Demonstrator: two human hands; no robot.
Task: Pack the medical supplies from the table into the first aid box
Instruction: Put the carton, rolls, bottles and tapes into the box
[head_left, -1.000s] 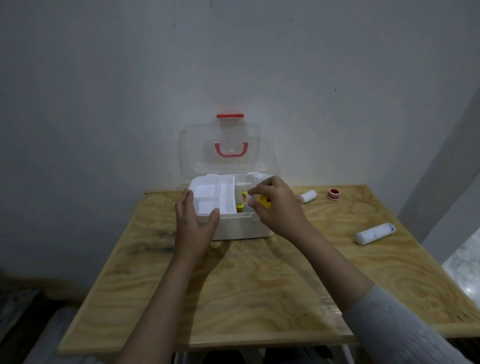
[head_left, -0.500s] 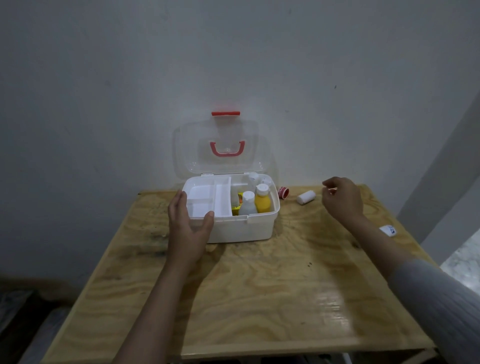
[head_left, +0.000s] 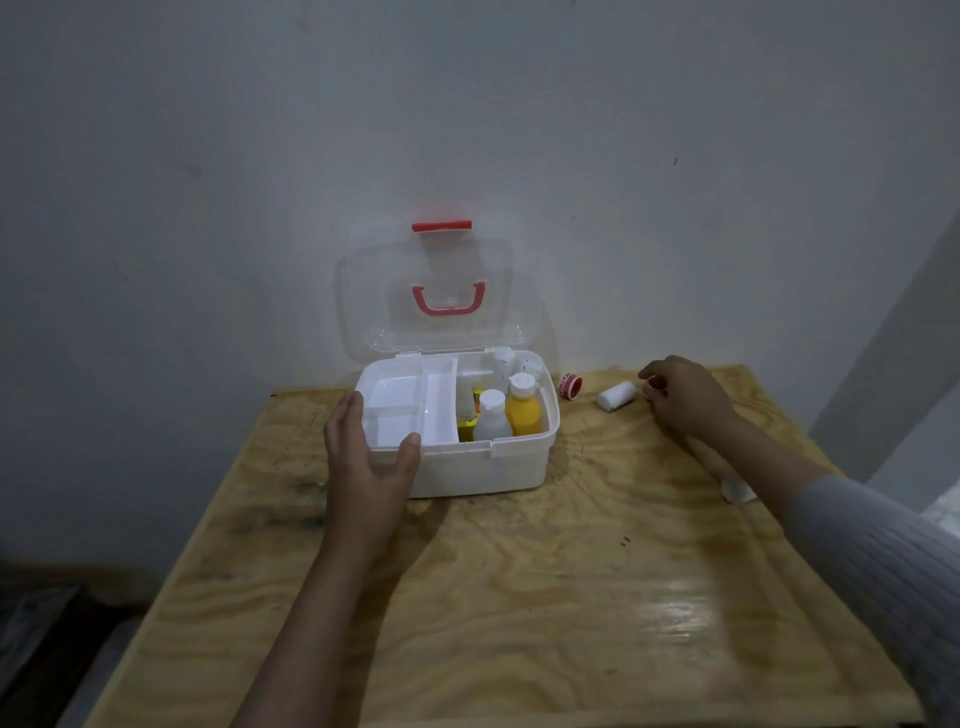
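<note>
**The right hand leaves the box and goes to the roll**

A second ago the right hand (head_left: 685, 397) was over the first aid box (head_left: 483, 467), putting the yellow bottle (head_left: 523, 410) in. Now that bottle stands in the box next to the white bottle (head_left: 491, 418), and no hand touches it. The right hand is now far out to the right. Its fingers are curled, just beside the small white bandage roll (head_left: 616, 396). The red tape roll (head_left: 570, 386) now sits closer to the box.
</note>
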